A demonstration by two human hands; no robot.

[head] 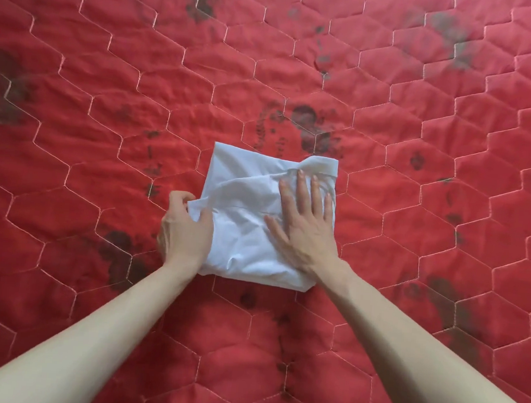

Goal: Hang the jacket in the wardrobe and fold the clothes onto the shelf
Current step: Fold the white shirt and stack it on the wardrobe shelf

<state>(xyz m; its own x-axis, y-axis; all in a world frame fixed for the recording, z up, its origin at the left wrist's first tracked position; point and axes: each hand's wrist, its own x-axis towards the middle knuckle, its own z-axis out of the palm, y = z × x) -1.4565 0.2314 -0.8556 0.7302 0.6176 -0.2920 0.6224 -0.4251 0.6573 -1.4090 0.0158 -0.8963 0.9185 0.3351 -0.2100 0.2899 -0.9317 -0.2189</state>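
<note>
Shirt (251, 200), white (collar showing), folded square on red quilt (107, 93).

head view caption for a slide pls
Right hand presses a folded white shirt flat on red quilt; left hand pinches its edge.

Looked like a home, most likely a bedroom, seen from straight above a bed or mattress. Was filled edge to edge by a red quilted cover (391, 116), soft and creased, stitched in pale thread into a honeycomb of hexagons and marked with dark smudges (311, 125) at far left, far right, middle and near. Bore a small white folded garment (245, 193) at the middle with two bare forearms reaching in from the near edge, a plainly domestic sight.
</note>
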